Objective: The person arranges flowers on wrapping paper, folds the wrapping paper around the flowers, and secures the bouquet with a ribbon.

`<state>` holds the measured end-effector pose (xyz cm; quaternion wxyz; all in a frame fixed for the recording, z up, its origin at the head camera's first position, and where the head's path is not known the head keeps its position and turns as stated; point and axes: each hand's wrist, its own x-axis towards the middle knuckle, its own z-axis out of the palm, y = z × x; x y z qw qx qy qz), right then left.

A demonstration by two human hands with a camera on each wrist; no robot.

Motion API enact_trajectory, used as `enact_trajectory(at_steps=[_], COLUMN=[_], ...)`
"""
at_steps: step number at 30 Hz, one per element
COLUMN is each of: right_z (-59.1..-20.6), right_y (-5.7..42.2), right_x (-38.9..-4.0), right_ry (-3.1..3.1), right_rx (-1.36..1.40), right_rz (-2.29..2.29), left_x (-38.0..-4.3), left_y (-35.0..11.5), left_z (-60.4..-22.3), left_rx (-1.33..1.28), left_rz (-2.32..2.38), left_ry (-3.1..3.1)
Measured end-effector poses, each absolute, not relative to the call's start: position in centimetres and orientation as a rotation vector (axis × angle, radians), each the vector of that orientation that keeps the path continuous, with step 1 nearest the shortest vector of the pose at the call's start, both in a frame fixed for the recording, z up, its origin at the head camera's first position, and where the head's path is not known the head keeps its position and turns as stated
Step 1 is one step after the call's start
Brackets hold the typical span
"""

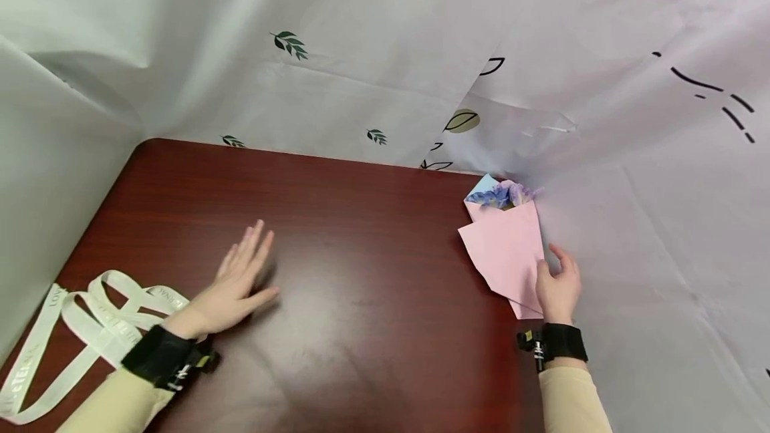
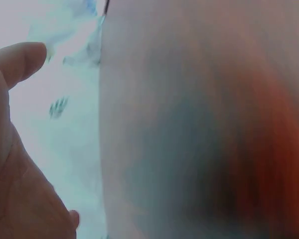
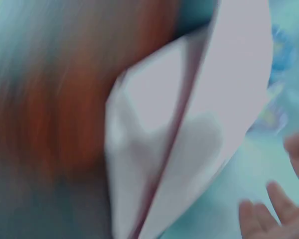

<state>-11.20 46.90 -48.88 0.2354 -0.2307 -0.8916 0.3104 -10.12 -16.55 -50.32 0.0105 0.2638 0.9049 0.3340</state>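
Observation:
A small bouquet wrapped in folded pink paper (image 1: 508, 252) lies at the right side of the table, with blue and purple flowers (image 1: 496, 197) showing at its far end. Beside its right edge is my right hand (image 1: 558, 289), thumb and fingers apart and loosely bent. In the right wrist view the fingers (image 3: 284, 211) stand clear of the paper wrap (image 3: 199, 124). My left hand (image 1: 231, 286) is spread flat over the left part of the table, holding nothing. Close to its wrist lies a loosely looped white ribbon (image 1: 90, 326) with printed lettering.
The dark reddish-brown table (image 1: 361, 272) is bordered by a white patterned sheet (image 1: 337, 99) at the back and on both sides. The sheet on the right comes close to my right hand and the bouquet.

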Motion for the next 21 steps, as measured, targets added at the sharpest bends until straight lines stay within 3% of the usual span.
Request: enact_trajectory(at_steps=[10,21], right_z=[-46.8,-47.8], right_y=[39.1,29.5], right_x=[-14.0,-14.6], right_ry=[-2.312,-2.408], right_rx=[-0.255,0.333], right_rz=[1.018,1.108], left_x=[-8.9,-6.4], left_y=[-26.9,-32.5], left_z=[-47.6,-48.7], left_rx=[0.557,0.706], left_rz=[0.974,0.755], left_ry=[2.847,2.91])
